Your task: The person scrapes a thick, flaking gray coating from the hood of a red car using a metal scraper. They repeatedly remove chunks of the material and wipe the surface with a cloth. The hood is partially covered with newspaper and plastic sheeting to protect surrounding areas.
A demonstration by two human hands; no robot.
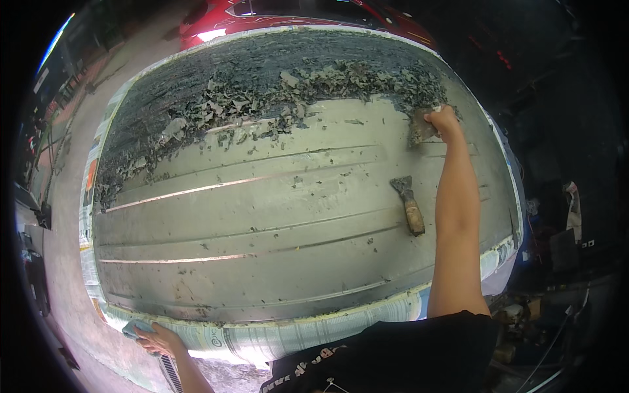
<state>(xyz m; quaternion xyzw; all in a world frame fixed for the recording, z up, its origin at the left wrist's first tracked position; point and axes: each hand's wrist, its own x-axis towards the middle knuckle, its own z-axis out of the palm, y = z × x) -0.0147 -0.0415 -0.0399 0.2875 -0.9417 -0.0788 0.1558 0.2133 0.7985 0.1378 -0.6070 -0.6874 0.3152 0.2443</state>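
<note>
My right hand (pixel 444 122) is closed around a flat scraper (pixel 424 128), its blade against the ribbed metal vehicle roof (pixel 262 216) at the upper right. Loose dark paint flakes (pixel 357 77) are heaped just beyond it. A second scraper (pixel 411 211) with a worn, stained handle lies on the bare metal left of my right forearm. At the lower left corner, my left hand (pixel 159 339) grips a bluish-grey cloth (pixel 136 327) beside the paper-covered edge. Part of the cloth is hidden by the fingers.
Printed masking paper (pixel 262 334) borders the roof. Dark, cracked coating (pixel 164 75) covers its far part. Behind stands a red car (pixel 301 13). Concrete floor (pixel 69 216) runs along the left; assorted clutter (pixel 524 321) sits in shadow on the right.
</note>
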